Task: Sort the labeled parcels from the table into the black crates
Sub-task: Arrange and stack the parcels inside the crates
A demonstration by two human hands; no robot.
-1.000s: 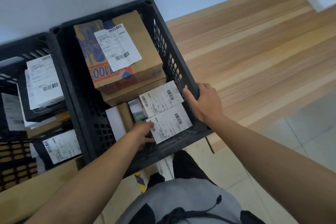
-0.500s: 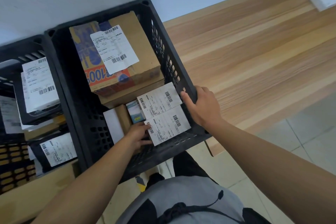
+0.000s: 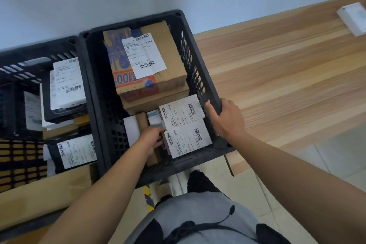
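Right hand (image 3: 227, 120) grips the rim of the black perforated plastic crate (image 3: 195, 49) at its 4 o'clock corner, fingers curled over the edge and thumb outside. Judged purpose: steadying the crate, which stands against the end of the pale wood-grain table (image 3: 287, 77), while the other hand works inside.

Left hand (image 3: 152, 140) is down in the crate at about 7 o'clock, fingers bent and pressed against the left edge of the near white-labelled flat parcel (image 3: 188, 137). Whether it pinches that edge or only pushes it cannot be told; the fingertips are partly hidden. Likely it is nudging the parcel flush against the right wall.

Contents: 2 labelled flat parcels lie side by side, label up, the far labelled flat parcel (image 3: 181, 112) at 12 o'clock of the near one and touching it. Labels up keeps the barcodes readable. A large brown cardboard box with blue-and-orange print (image 3: 150, 61) fills the crate's 12 o'clock half, stacked on another brown carton.

A second black crate (image 3: 39, 59) stands at 9 o'clock, touching the first, already holding several labelled parcels.

On the table, 1 small white box (image 3: 354, 18) remains at 2 o'clock, well apart. Judgement: sorting is nearly finished; that box looks like the last item.
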